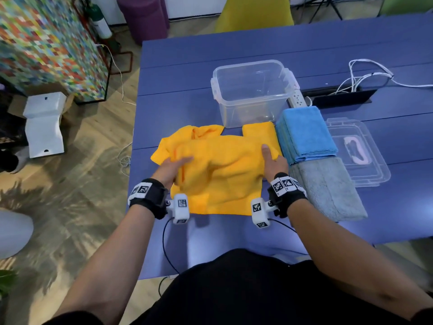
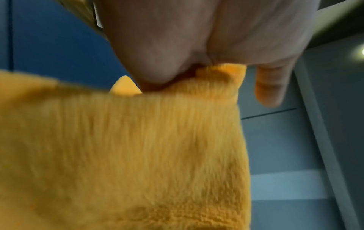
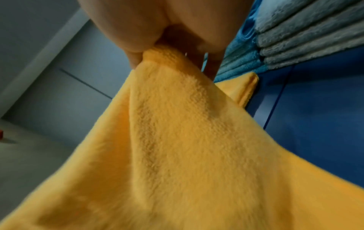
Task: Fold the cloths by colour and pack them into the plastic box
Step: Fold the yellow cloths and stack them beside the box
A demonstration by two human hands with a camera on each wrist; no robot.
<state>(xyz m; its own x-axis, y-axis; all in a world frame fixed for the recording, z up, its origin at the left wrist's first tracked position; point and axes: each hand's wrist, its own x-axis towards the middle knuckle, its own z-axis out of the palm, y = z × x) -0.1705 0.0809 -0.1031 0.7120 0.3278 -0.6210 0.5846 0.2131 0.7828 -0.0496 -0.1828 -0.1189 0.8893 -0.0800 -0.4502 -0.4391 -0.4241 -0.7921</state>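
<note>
A rumpled yellow cloth (image 1: 218, 170) lies on the blue table (image 1: 234, 52) in front of me, over more yellow cloth. My left hand (image 1: 174, 165) pinches its left part; the left wrist view shows yellow cloth (image 2: 138, 155) held between thumb and palm. My right hand (image 1: 271, 158) grips the right edge, and the yellow cloth (image 3: 187, 147) hangs from its fingers in the right wrist view. The clear plastic box (image 1: 251, 90) stands open behind the cloth, with nothing in it. Folded blue cloths (image 1: 307, 134) and folded grey cloths (image 1: 328, 188) are stacked to the right.
The box's clear lid (image 1: 358, 151) lies flat at the far right. A white power strip (image 1: 297, 97) and white cables (image 1: 365, 78) sit behind the blue stack. The table's left edge drops to a wooden floor with a white stool (image 1: 44, 125).
</note>
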